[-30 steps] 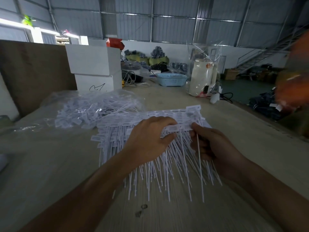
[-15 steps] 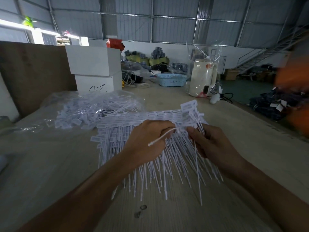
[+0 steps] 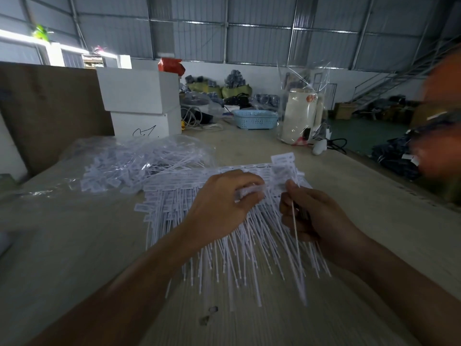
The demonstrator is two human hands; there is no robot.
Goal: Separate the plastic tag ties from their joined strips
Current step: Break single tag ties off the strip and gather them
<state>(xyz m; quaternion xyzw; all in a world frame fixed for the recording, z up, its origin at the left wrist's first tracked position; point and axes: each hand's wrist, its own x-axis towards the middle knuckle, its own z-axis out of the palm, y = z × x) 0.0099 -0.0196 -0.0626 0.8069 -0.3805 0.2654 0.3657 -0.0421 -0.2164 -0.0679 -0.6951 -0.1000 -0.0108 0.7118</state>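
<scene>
Strips [image 3: 224, 193] of joined ties lie heaped mid-desk [image 3: 74, 245], tails fanned toward me. My left hand [image 3: 219, 208] rests on the heap, fingers curled round a blurred tag. My right hand [image 3: 314, 216] pinches one tie [image 3: 295, 236], its tail hanging down. Bagged ties [image 3: 139, 161] lie toward the far-left corner.

Two hands, left hand [image 3: 219, 208] and right hand [image 3: 316, 221]; two stacked white boxes [image 3: 142, 103] upper left; one blue basket [image 3: 255, 119]; one cream kettle [image 3: 300, 116]; tag ties [image 3: 224, 258] too many to count
</scene>
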